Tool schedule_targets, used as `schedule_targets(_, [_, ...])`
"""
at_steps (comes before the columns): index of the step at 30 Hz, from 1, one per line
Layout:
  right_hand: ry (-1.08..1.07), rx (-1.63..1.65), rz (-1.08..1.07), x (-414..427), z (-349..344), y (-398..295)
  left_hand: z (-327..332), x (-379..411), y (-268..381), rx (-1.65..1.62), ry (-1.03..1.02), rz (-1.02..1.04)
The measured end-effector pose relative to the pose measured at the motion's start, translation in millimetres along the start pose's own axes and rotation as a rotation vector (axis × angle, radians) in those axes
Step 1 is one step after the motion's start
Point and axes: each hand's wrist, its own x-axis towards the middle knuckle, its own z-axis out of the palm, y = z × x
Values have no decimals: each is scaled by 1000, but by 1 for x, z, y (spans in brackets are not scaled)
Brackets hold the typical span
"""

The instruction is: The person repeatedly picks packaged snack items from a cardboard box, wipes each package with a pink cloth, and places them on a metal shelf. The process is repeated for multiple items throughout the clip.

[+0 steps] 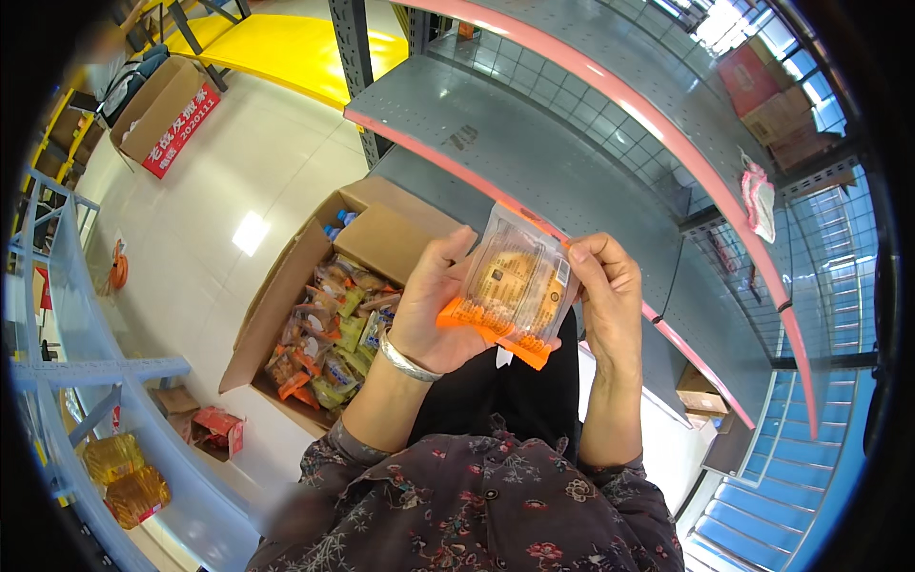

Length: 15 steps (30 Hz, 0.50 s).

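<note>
Between my hands is a clear plastic food packet [516, 282] with orange ends, printed with writing and a barcode. A round, pale-brown baked item shows through the film. My left hand [439, 307], a silver bangle on its wrist, supports the packet's left side on the palm, thumb raised. At the packet's upper right corner, my right hand [607, 286] pinches the film between thumb and fingers. An open cardboard box [275, 286] stands to the left of my left hand. Inside it lie many small wrapped snacks [336, 336] in orange, yellow-green and clear wrappers, and some blue-capped bottles [339, 223].
Grey metal shelving [457, 136] with pink edge strips rises in front and to the right. A pink-and-white cloth [758, 196] hangs from it. On the left, a pale blue rack [129, 372] holds oil jugs [136, 482]. A person [125, 75] sits far left beside another carton [161, 107].
</note>
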Motion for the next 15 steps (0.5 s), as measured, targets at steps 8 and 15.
schedule_targets(8, [112,92,-105,4,0,-2,1,1,1,251,23,133])
schedule_targets(15, [160,92,-159,0,1,-3,5,4,0,382,161,186])
